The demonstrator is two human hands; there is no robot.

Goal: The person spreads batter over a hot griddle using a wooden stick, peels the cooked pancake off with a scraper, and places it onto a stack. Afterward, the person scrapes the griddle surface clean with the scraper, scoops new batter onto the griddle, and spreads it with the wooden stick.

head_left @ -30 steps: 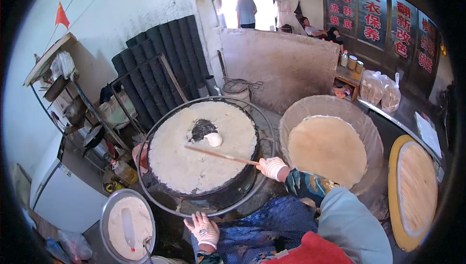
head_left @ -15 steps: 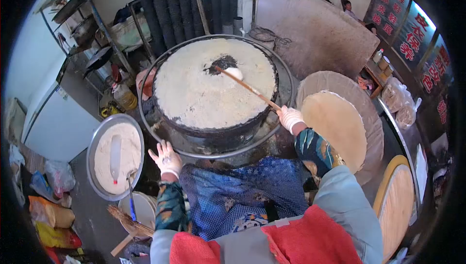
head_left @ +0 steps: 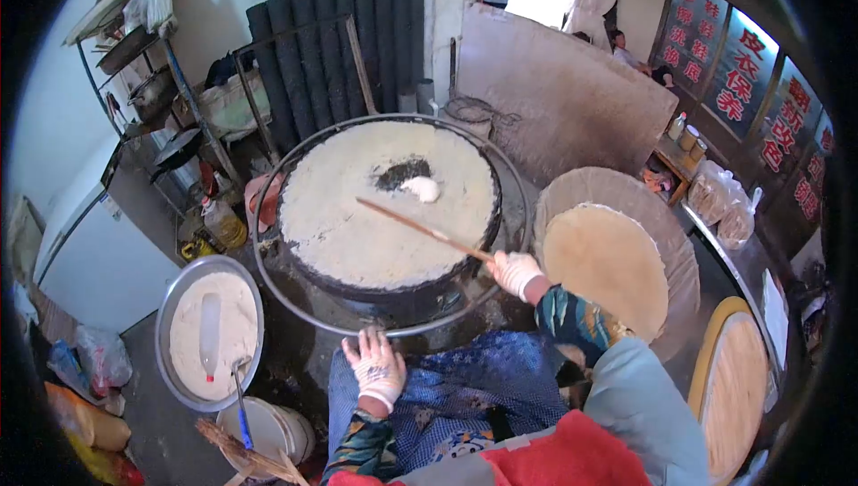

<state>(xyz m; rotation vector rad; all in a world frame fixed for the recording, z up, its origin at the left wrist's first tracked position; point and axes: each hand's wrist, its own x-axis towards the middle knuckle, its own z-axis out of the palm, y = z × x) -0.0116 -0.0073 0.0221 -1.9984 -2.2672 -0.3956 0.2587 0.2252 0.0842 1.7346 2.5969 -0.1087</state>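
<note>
My right hand, in a white glove, is closed round the end of a thin wooden stick. The stick reaches left over a big round griddle coated with a pale layer of batter. A white lump of dough or batter lies beyond the stick, beside a dark bare patch. My left hand, also gloved, has its fingers spread at the near side of the metal ring around the griddle. Whether its fingertips touch the ring I cannot tell.
At right, a round flatbread rests on a cloth-covered round surface. A metal basin of pale batter, holding a bottle and a ladle, stands at left above a white bucket. A board stands behind the griddle.
The stick's tip has come nearer to me and left, away from the white lump. My left hand has moved right, from beside the basin to the ring's front. The camera view has shifted.
</note>
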